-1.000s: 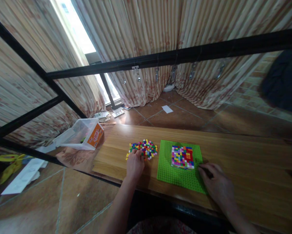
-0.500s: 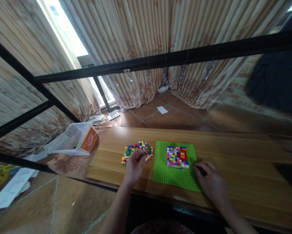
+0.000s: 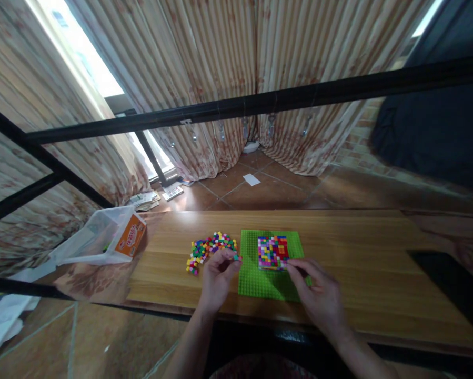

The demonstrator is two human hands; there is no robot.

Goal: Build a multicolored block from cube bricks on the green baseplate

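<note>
A square block of multicoloured small building bricks [image 3: 271, 251] stands on a green studded baseplate [image 3: 255, 284]. My left hand [image 3: 217, 281] is closed in a pinch near the plate's left edge, with small teal and red bricks [image 3: 237, 258] at its fingertips. My right hand [image 3: 319, 295] reaches over the plate from the right. Its thumb and forefinger are closed together at the block's front right corner; whatever lies between them is too small to make out. Left of the plate, a pile of loose coloured bricks [image 3: 204, 249] lies partly behind my left hand.
The wooden table [image 3: 354, 252] carries a dark flat object [image 3: 445, 284] at its right. Beyond its left end sits a clear plastic box [image 3: 98, 237] with an orange label. A black metal rail [image 3: 228, 109] crosses beyond the table, before curtains [image 3: 204, 58].
My right hand has moved from the plate's right edge to the block's corner. My left hand has drawn away from the loose pile towards the plate, bricks at its fingertips. The view has shifted slightly.
</note>
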